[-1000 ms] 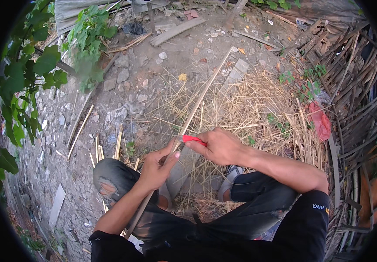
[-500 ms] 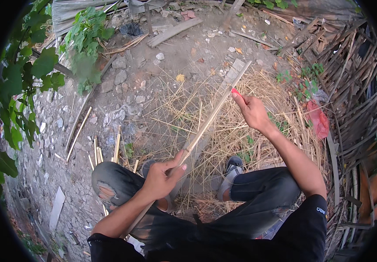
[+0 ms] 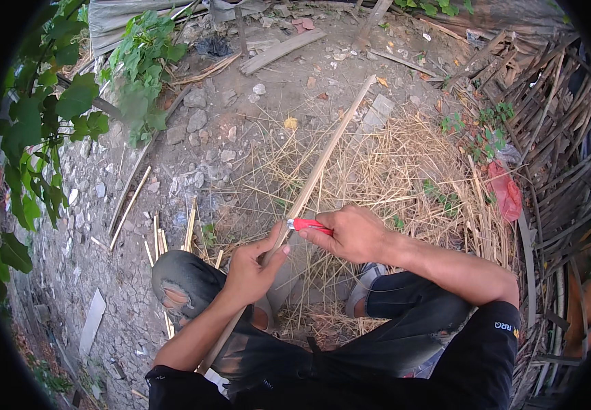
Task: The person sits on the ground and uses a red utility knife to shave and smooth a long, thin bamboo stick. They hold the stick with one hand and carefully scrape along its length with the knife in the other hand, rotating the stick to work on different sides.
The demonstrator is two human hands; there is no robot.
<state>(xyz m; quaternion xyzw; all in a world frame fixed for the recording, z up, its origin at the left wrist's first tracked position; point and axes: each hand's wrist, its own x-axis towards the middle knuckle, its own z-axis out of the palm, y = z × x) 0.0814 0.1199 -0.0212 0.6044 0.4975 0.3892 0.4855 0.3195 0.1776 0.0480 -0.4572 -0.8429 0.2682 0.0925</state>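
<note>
A long, pale strip of bamboo or wood (image 3: 331,149) slants from beside my left thigh up and away to the right. Around its lower part my left hand (image 3: 249,272) is closed, over my left knee. My right hand (image 3: 357,236) grips a red-handled cutter knife (image 3: 312,225). Its metal end meets the strip just beyond my left thumb and fingers; the blade edge is too small to make out. The strip's far end stands free over the ground.
Thin straw-like shavings (image 3: 405,164) cover the ground ahead of my feet. Several split sticks (image 3: 191,229) lie by my left knee. A red plastic bag (image 3: 504,191) rests near a stacked stick pile (image 3: 548,137) on the right. Leafy branches (image 3: 18,157) hang at the left.
My right hand has come back along the strip with the knife, from near the far end to just beyond my left hand. My left hand keeps its grip; the strip's far end has swung slightly left.
</note>
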